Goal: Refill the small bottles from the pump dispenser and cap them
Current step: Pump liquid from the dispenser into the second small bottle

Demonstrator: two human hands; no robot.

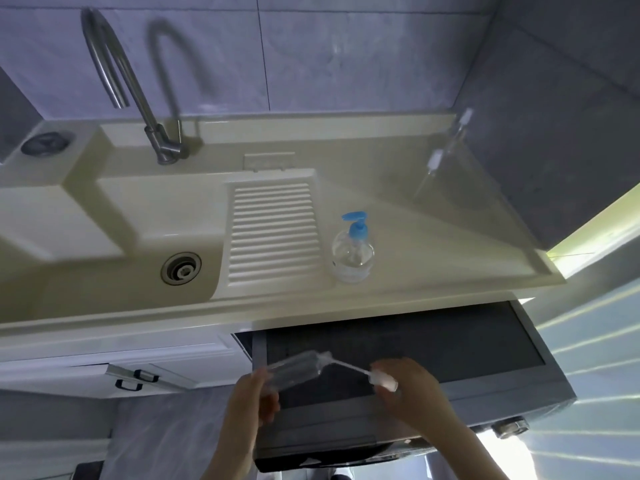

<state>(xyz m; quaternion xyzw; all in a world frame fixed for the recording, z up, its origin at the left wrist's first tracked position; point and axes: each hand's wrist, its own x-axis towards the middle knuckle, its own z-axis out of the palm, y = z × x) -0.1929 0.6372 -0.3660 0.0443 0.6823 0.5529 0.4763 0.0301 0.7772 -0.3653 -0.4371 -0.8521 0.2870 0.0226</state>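
Pale sink counter (433,244) carries the pump dispenser (353,251). Below it, a small bottle (294,374) is gripped by the left hand (254,398), its cap (383,381) pinched by the right hand (412,393); the tube should be drawn out straight.

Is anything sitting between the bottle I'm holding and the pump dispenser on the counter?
Nothing visible. The bottle is held below the counter edge, and the counter before the dispenser looks bare. The washboard lies to the side.

bare desk (433,237) lies open right of the pump dispenser (353,251); ribbed washboard (273,233) crowds its left, faucet (138,88) arches behind.
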